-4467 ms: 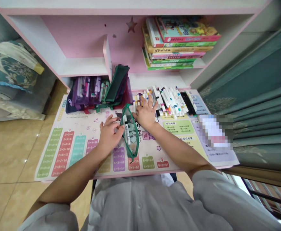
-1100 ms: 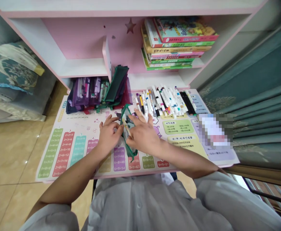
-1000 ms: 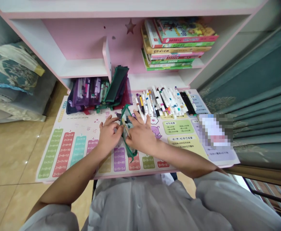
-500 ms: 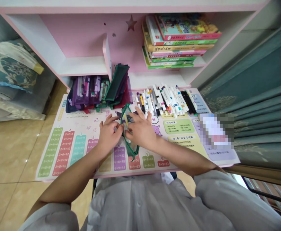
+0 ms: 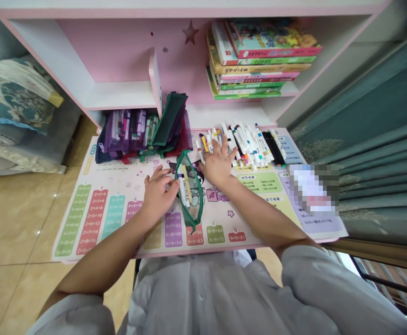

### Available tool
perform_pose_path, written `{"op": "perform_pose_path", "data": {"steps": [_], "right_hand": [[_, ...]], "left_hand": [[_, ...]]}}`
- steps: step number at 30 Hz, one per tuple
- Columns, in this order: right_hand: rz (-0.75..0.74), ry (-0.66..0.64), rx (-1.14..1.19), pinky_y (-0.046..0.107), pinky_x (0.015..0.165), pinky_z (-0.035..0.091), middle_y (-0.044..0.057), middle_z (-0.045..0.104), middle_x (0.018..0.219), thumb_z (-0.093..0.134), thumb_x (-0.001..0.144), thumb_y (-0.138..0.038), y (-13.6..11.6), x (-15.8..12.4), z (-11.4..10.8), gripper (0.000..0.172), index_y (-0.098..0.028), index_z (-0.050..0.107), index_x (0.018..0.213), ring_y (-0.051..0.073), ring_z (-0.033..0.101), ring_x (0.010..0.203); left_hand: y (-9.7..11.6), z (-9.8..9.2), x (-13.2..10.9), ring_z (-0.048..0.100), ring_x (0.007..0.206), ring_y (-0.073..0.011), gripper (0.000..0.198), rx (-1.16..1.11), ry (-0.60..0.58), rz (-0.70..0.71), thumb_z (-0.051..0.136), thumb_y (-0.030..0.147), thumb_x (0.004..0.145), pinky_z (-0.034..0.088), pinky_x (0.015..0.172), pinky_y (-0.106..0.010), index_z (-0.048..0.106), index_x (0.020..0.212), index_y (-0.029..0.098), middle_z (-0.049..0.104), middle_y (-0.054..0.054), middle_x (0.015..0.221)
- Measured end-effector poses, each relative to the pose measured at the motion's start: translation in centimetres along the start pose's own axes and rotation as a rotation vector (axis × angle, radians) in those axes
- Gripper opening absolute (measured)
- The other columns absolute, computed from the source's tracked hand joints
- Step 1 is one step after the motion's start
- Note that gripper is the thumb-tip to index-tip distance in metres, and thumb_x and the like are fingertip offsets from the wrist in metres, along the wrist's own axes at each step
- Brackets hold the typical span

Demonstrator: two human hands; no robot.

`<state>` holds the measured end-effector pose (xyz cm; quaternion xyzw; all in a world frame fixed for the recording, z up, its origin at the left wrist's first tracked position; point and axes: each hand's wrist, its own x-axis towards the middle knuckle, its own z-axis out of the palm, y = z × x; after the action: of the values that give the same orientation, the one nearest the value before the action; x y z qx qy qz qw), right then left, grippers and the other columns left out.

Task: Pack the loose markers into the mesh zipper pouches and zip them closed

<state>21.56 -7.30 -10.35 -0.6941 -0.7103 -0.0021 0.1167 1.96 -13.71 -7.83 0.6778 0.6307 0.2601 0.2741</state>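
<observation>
A green-edged mesh zip pouch [image 5: 195,200] lies open on the desk in front of me, with markers [image 5: 185,187] inside it. My left hand [image 5: 158,191] is at the pouch's left edge, its thumb and forefinger closed on the rim and the other fingers loosely raised. Over the left end of a pile of white-barrelled markers [image 5: 250,146] reaches my right hand [image 5: 219,166]. Its fingers are spread, the tips among the pens, and no pen shows in its grip.
Filled purple mesh pouches [image 5: 119,135] and a dark green pouch [image 5: 170,121] are heaped at the back left. Stacked books [image 5: 259,70] rest on the shelf above the markers. A blurred-out object [image 5: 311,190] lies at the right, near the curtain [image 5: 374,139].
My right hand has left the pouch and moved up and right to the marker pile, uncovering the markers in the pouch. My left hand has stayed at the pouch's edge.
</observation>
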Motion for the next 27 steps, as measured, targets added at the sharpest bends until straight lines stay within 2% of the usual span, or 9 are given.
{"op": "perform_pose_path", "data": {"steps": [6,9,13,18,22,27], "right_hand": [[-0.009,-0.061,-0.001,0.081,0.114,0.019,0.021,0.040,0.161,0.058,0.083,-0.021,-0.2,0.1,0.0,0.031,-0.010,0.078,0.105,0.047,0.015,0.155],[-0.027,-0.040,0.021,0.080,0.115,0.020,0.019,0.042,0.160,0.056,0.084,-0.022,-0.3,0.0,-0.6,0.030,-0.011,0.079,0.099,0.046,0.018,0.155],[-0.034,0.059,0.039,0.077,0.115,0.021,0.014,0.044,0.160,0.057,0.084,-0.027,-0.8,-0.8,-2.5,0.025,-0.015,0.079,0.088,0.046,0.020,0.154],[-0.108,0.075,0.154,0.076,0.113,0.024,0.013,0.049,0.157,0.061,0.079,-0.027,-2.0,-2.9,-6.0,0.020,-0.017,0.074,0.068,0.047,0.022,0.153],[-0.213,0.008,0.213,0.077,0.113,0.024,0.012,0.053,0.153,0.062,0.076,-0.025,-3.0,-5.1,-7.9,0.019,-0.018,0.071,0.061,0.046,0.025,0.153],[-0.303,-0.183,0.178,0.078,0.115,0.019,0.014,0.051,0.156,0.061,0.077,-0.023,-3.9,-6.5,-8.2,0.018,-0.018,0.077,0.072,0.044,0.027,0.153]], "left_hand": [[0.1,0.0,0.0,0.042,0.147,-0.0354,0.028,0.006,-0.005,0.000,0.056,0.034,0.087,0.024,0.119,-0.070,0.060,0.062,0.023,0.070,-0.007,0.133],[0.2,0.0,0.0,0.043,0.146,-0.0356,0.028,0.011,-0.003,-0.001,0.056,0.034,0.087,0.024,0.119,-0.069,0.060,0.061,0.022,0.070,-0.007,0.132],[0.0,0.0,0.0,0.043,0.146,-0.0348,0.028,0.016,-0.002,0.006,0.056,0.034,0.087,0.025,0.119,-0.068,0.060,0.062,0.022,0.070,-0.008,0.133],[0.0,0.0,0.0,0.042,0.147,-0.0340,0.027,-0.002,-0.002,0.015,0.056,0.033,0.087,0.025,0.119,-0.067,0.058,0.062,0.022,0.070,-0.008,0.133],[0.2,-0.1,0.0,0.041,0.148,-0.0351,0.027,0.004,-0.004,0.009,0.055,0.033,0.087,0.025,0.119,-0.069,0.058,0.062,0.022,0.070,-0.008,0.134],[0.1,-0.1,0.0,0.041,0.148,-0.0347,0.028,0.020,-0.011,0.020,0.055,0.032,0.088,0.027,0.119,-0.067,0.060,0.062,0.022,0.069,-0.008,0.134]]}}
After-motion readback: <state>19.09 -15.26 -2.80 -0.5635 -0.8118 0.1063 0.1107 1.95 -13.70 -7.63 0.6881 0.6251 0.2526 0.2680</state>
